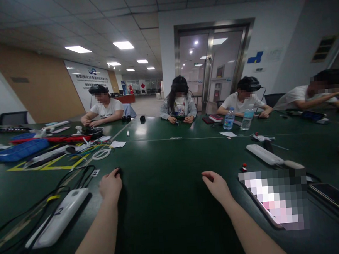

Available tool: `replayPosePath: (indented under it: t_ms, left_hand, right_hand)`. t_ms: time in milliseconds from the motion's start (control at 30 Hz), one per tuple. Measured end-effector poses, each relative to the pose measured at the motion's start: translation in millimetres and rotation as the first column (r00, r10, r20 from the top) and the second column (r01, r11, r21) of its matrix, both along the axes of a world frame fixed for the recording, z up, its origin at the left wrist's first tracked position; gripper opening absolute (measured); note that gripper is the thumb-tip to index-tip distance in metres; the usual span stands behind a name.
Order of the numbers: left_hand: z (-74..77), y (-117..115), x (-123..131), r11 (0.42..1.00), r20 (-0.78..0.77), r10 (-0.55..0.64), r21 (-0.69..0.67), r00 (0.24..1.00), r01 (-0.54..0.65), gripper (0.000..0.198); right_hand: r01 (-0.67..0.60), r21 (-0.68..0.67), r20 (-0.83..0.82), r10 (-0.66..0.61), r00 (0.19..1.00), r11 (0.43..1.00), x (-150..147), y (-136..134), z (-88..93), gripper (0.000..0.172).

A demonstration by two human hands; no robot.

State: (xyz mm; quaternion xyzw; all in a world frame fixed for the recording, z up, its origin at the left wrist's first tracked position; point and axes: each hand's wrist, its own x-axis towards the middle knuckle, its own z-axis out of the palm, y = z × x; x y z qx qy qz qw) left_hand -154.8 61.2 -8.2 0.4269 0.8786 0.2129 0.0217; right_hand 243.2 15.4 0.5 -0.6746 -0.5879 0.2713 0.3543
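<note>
My left hand (111,186) rests on the dark green table (166,204) in a loose fist, with a small dark spot at its fingertips that I cannot identify. My right hand (215,185) lies curled on the tabletop and holds nothing I can see. Left of my left hand sits a white power strip (58,218) marked 2, with black cables (33,214) around it. Right of my right hand lie a pixelated flat object (275,201) and a second white power strip (264,154).
Several seated people work along the table's far side. Two water bottles (229,119) stand near them. A blue tray (21,150), a red tray (50,140), loose wires and a white coil (101,154) lie at the left. A dark phone (337,196) lies at the right.
</note>
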Motion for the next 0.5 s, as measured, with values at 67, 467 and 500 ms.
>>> replayPosePath:
  t_ms: [67,467,500]
  left_hand:
    - [-0.9,-0.9,-3.3,0.997,0.017,0.065,0.037,0.998,-0.066,0.042]
    - [-5.1,3.4,-8.0,0.996,-0.015,0.058,0.067,0.998,-0.057,0.043]
    - [-6.4,3.8,-9.1,0.996,-0.028,0.053,0.066,0.998,-0.051,0.044]
  right_hand:
    - [0.016,-0.011,-0.003,-0.016,1.0,1.0,2.4,1.0,-0.9,0.027]
    - [-0.007,-0.109,-0.04,0.002,0.999,0.994,2.7,-2.6,5.6,0.028]
    - [-0.009,-0.105,-0.036,0.005,0.999,0.994,2.3,-2.6,5.6,0.028]
